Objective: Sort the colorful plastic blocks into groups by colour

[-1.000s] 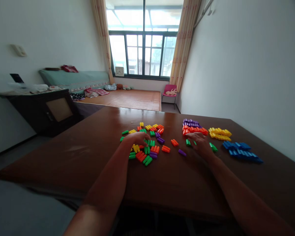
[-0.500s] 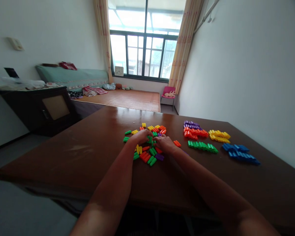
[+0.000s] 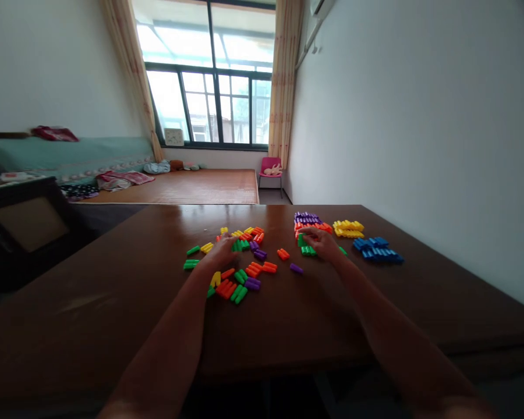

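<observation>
My left hand [image 3: 222,251] rests over the left part of a loose heap of small plastic bricks, each shaped like joined tubes. Its fingers are apart, beside a green brick [image 3: 241,245]. To the right, my right hand [image 3: 325,243] pinches a green brick [image 3: 301,239] above the row of green bricks [image 3: 308,251], partly covering that row. Behind this hand lie joined orange-red bricks [image 3: 325,227] and purple bricks [image 3: 306,217]. In the heap are orange-red bricks [image 3: 226,289], purple bricks [image 3: 252,284] and yellow bricks [image 3: 206,248].
Rows of yellow bricks [image 3: 348,228] and blue bricks [image 3: 382,254] lie farther right on the brown table [image 3: 271,326]. A lone purple brick [image 3: 296,268] lies between my hands. Beyond the table stand a low bed [image 3: 209,185], a pink chair [image 3: 271,166] and a dark cabinet [image 3: 30,218].
My right hand has moved right from the heap to the green row, carrying a green brick. My left hand stays at the heap. The view has turned to the right.
</observation>
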### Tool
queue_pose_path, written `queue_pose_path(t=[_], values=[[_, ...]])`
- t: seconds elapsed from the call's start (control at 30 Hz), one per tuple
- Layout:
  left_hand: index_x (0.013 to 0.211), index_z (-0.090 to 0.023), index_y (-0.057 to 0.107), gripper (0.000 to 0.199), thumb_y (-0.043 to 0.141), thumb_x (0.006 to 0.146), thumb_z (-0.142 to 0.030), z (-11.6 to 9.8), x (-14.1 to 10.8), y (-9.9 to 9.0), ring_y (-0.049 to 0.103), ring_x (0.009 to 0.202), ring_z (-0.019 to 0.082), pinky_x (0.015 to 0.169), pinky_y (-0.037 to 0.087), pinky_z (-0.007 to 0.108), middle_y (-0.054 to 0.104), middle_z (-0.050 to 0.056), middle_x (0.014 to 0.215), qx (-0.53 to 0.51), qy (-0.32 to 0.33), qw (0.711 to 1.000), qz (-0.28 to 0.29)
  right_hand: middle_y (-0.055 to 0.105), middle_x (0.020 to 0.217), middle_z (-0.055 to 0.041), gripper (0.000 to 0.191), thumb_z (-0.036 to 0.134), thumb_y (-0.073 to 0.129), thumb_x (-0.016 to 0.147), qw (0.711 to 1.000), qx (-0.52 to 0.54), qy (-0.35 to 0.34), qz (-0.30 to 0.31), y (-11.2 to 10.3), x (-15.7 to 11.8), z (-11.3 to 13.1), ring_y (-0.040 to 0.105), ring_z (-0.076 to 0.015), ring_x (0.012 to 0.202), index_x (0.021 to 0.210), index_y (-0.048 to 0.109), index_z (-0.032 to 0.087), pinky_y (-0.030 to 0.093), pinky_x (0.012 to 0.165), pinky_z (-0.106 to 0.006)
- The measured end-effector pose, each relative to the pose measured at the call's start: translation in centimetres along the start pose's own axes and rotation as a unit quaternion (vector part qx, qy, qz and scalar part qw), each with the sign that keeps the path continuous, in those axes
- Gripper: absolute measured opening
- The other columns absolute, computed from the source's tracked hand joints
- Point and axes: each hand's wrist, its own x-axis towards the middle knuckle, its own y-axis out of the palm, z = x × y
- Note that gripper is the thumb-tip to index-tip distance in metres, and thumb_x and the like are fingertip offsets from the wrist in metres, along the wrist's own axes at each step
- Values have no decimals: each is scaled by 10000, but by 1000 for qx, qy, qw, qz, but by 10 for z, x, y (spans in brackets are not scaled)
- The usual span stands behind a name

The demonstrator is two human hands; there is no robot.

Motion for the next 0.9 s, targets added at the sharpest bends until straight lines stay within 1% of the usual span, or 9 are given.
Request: queue_pose_path(t=[0.1, 0.17, 0.27, 0.37, 0.47, 0.57, 0.67, 0.77, 0.9], values=[[1281, -205, 530, 506, 601, 792, -318, -46, 5, -9, 600, 1061, 234, 940, 464, 346, 616, 83, 1196, -34, 46, 998, -18, 689, 919, -69, 279, 379, 624, 752, 996, -17, 71, -44, -53, -22, -39, 646, -193, 844, 950, 645, 183, 522, 781, -331], [1274, -224, 516, 486, 584, 811, -356, -91, 6, -5, 634, 964, 210, 875, 488, 323, 650, 56, 1135, -56, 92, 994, 23, 693, 886, -71, 280, 387, 653, 724, 994, -35, 102, -22, -71, -36, -60, 649, -198, 830, 902, 649, 171, 518, 772, -327], [1148, -229, 582, 382, 603, 796, -378, -158, 2, 21, 631, 972, 233, 857, 481, 325, 672, 49, 1077, -26, 163, 983, 85, 704, 868, -60, 250, 371, 656, 719, 989, -86, 112, 43, -74, -48, -78, 651, -200, 806, 869, 679, 172, 505, 763, -319], [1153, -236, 573, 375, 600, 800, -357, -197, -4, 54, 620, 1023, 229, 874, 467, 301, 663, 50, 1113, -43, 214, 965, 145, 713, 867, -49, 222, 333, 640, 729, 983, -141, 103, 61, -66, -50, -82, 653, -203, 810, 883, 703, 186, 493, 772, -317], [1182, -230, 557, 420, 608, 796, -388, -197, -6, 75, 610, 1041, 241, 877, 466, 314, 649, 68, 1133, -38, 225, 959, 167, 715, 867, -52, 222, 322, 635, 738, 979, -171, 99, 56, -62, -49, -78, 659, -207, 828, 899, 706, 187, 491, 780, -315], [1164, -222, 570, 392, 600, 804, -378, -177, 3, 76, 600, 1044, 263, 870, 465, 346, 641, 87, 1141, 10, 157, 979, 130, 712, 892, -54, 225, 356, 621, 767, 977, -181, 99, 56, -66, -49, -76, 656, -205, 842, 893, 705, 190, 488, 792, -319], [1124, -227, 593, 347, 599, 815, -385, -163, 17, 75, 605, 1011, 253, 863, 462, 345, 668, 66, 1056, 13, 93, 991, 92, 703, 912, -48, 331, 411, 694, 711, 979, -142, 121, 80, -71, -52, -78, 650, -190, 809, 956, 695, 189, 497, 762, -306], [1127, -224, 593, 365, 629, 800, -381, -169, 27, 83, 608, 992, 237, 864, 463, 329, 675, 53, 1029, -21, 85, 993, 79, 690, 864, -32, 461, 379, 772, 619, 980, -97, 137, 106, -71, -53, -83, 643, -174, 759, 1026, 678, 182, 508, 709, -286], [1132, -193, 592, 364, 637, 791, -313, -190, 30, 101, 586, 1063, 244, 923, 448, 342, 640, 78, 1131, -51, 90, 992, 74, 682, 939, -45, 383, 319, 773, 611, 984, -106, 114, 83, -66, -51, -84, 646, -174, 782, 958, 698, 178, 516, 724, -290]])
